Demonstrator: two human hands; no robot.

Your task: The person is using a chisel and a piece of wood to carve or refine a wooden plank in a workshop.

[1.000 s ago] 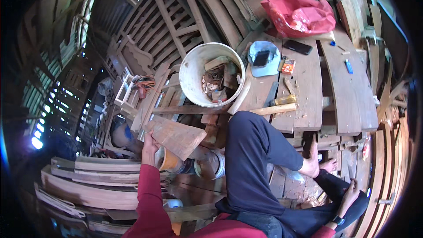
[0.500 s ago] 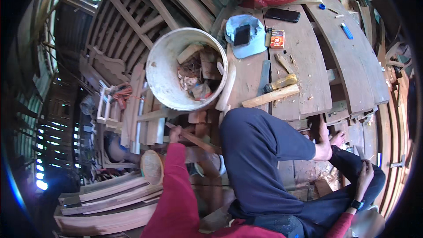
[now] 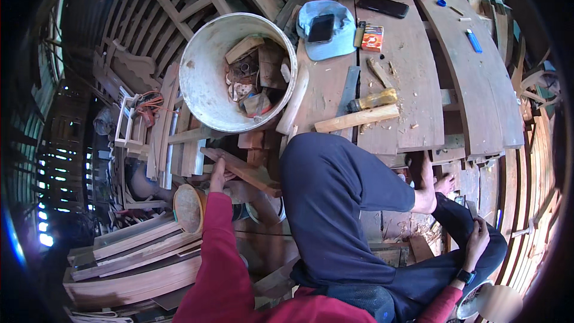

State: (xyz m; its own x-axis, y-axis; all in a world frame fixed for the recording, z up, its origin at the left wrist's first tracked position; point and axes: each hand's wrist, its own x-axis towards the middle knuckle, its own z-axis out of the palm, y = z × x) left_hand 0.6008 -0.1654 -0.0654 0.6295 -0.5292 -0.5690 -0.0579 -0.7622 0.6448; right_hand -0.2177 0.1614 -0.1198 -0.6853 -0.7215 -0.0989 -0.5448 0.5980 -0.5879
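My left hand (image 3: 219,177), in a red sleeve, grips the lower left end of a short reddish-brown wooden board (image 3: 250,174). The board slants down to the right toward my raised knee. How the fingers wrap its underside is hidden. My right hand (image 3: 476,240), with a dark wristwatch (image 3: 465,276), is by my dark-trousered lower leg at the right. Its fingers are closed on a small flat grey piece (image 3: 472,209) whose kind I cannot make out. Just beyond the board stands a white bucket (image 3: 197,87) with wood offcuts and scraps inside.
On the plank platform (image 3: 412,93) lie a yellow-handled tool (image 3: 375,100), a wood strip (image 3: 357,118), a blue cap (image 3: 335,42) with a phone (image 3: 321,28), another phone (image 3: 383,6), a small red box (image 3: 372,38) and a blue lighter (image 3: 474,41). Curved timbers (image 3: 134,281) are stacked at lower left.
The view has shifted, so most things sit farther left and higher. The board in my left hand has turned and shows a broader face. My right hand stays by my leg.
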